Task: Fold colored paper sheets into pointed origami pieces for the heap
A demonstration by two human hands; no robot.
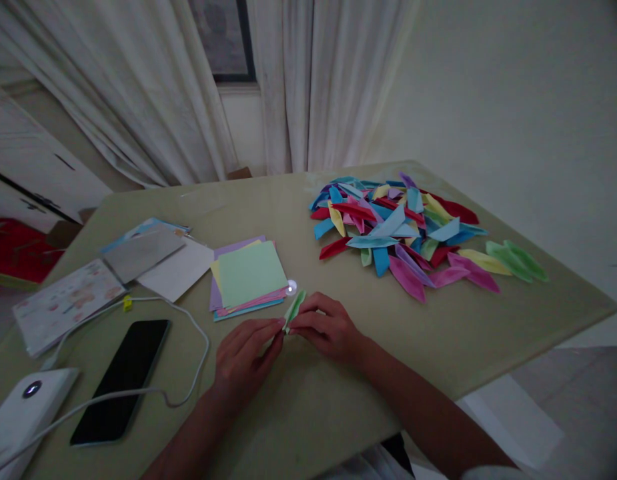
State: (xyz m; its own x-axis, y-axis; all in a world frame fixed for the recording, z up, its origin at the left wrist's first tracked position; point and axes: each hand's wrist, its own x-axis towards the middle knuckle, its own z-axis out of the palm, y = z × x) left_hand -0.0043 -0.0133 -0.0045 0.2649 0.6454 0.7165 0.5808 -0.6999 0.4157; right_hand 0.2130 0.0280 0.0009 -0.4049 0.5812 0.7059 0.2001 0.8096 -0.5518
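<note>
A small light-green folded paper (295,309) is pinched between my two hands above the table, its pointed end tilted up and away. My left hand (247,350) grips its lower left side with thumb and fingers together. From the right, my right hand (333,327) presses its fingertips against the same paper. Just beyond lies a stack of coloured square paper sheets (252,275), green on top, with purple, yellow, pink and blue edges showing. A small round white object (291,287) sits at the stack's right corner. My fingers partly cover the folded paper.
A large heap of folded coloured papers (388,223) spreads over the back right, with green folded pieces (517,260) at its edge. At left lie a black phone (125,380), a white power bank (33,413), a white cable (203,360), a patterned packet (71,303) and a white sheet (181,267).
</note>
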